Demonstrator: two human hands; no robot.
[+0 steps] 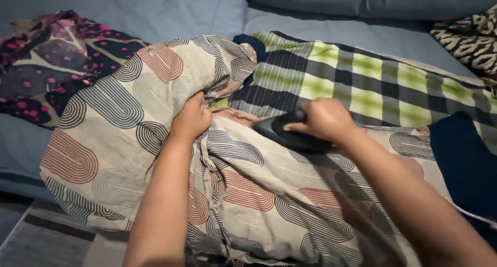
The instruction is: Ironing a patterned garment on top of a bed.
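A: Left hand (190, 118)?
B: Fingers clenched on a bunched fold of the arch-print cloth (124, 127), near its upper middle. Cloth lies spread over the bed (171, 10).
A: Right hand (325, 120)?
B: Fingers wrapped around the handle of a dark iron (290, 137), sitting on the arch-print cloth just right of the left hand. Motion-blurred.
A: What's around the arch-print cloth?
B: Green-and-navy plaid cloth (362, 75) behind it, partly under its top edge. Dark floral cloth (46, 60) to its left. Navy cloth (463, 163) at its right. Black-and-cream patterned cloth (473, 39) far right, beyond the plaid. Blue-grey pillow (362, 0) behind everything. Striped rug (46, 241) below its left corner.
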